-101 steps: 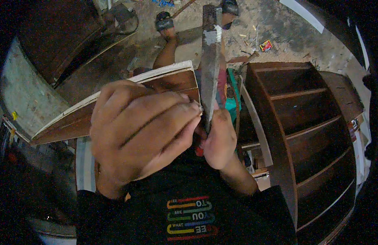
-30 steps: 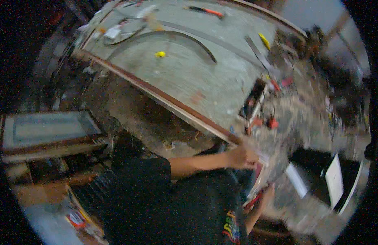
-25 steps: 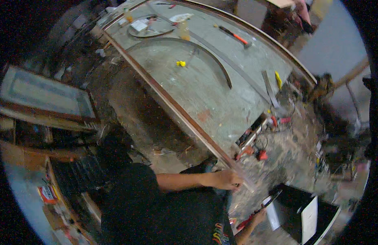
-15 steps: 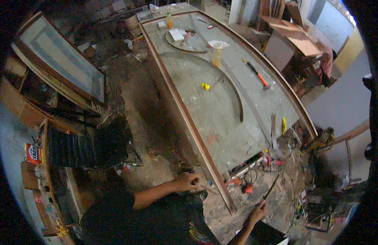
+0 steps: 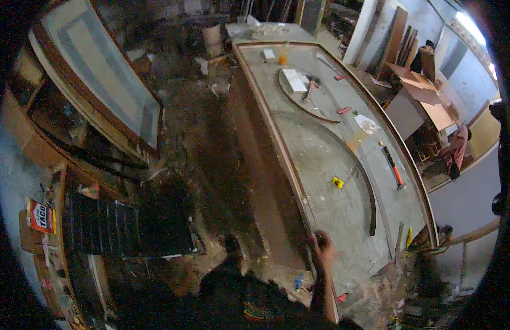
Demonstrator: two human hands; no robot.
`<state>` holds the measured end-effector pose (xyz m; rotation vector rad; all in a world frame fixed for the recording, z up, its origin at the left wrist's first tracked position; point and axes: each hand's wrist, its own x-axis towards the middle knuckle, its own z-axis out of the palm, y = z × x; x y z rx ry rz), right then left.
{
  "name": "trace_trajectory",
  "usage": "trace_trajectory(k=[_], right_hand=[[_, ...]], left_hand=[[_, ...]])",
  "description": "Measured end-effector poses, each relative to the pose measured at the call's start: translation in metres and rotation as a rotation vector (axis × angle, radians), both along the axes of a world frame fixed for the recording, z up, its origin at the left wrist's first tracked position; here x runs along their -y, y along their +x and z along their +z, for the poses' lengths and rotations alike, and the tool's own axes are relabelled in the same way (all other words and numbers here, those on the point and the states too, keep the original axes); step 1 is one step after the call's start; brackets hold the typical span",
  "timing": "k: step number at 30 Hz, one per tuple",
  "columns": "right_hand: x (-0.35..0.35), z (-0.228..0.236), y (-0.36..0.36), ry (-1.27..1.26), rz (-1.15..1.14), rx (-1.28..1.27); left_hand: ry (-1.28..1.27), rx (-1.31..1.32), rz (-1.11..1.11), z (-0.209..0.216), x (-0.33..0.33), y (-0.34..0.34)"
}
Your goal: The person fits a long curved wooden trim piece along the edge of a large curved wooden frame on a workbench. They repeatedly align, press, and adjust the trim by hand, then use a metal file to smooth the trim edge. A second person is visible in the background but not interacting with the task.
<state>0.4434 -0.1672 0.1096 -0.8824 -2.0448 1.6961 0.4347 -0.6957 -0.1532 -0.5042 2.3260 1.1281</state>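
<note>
My right hand (image 5: 323,252) is at the near left edge of a long grey-topped work table (image 5: 315,148), beside the brown wooden strip (image 5: 290,157) along that edge. Its fingers look curled, but blur hides what they hold, if anything. My left hand does not show. On the table top lie a curved dark strip (image 5: 370,192), a small yellow object (image 5: 337,182) and a hammer (image 5: 393,168) with a black and orange handle. Farther off, a second hammer (image 5: 309,89) lies by a white box (image 5: 294,81).
A black ribbed chair (image 5: 103,223) stands at left, below a framed glazed panel (image 5: 101,71). An orange bottle (image 5: 283,59) is at the table's far end. At right, a person in pink (image 5: 458,148) bends near stacked boards (image 5: 420,88). Scraps litter the floor.
The view has shifted, and the table sits farther right. My right hand has moved up to the table's edge; the thin dark stick it held no longer shows. My left hand has left view.
</note>
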Motion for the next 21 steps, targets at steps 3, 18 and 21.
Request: trace_trajectory(k=[3, 18, 21], right_hand=[[0.011, -0.002, -0.075, -0.097, 0.134, 0.099], [-0.006, 0.024, -0.479, -0.066, 0.206, -0.022], [-0.036, 0.03, -0.576, -0.151, 0.207, 0.034]], left_hand=[[-0.117, 0.168, 0.18, 0.005, 0.065, -0.031], [0.181, 0.186, -0.084, -0.052, -0.049, -0.383], [0.188, 0.108, -0.193, -0.052, -0.08, -0.49]])
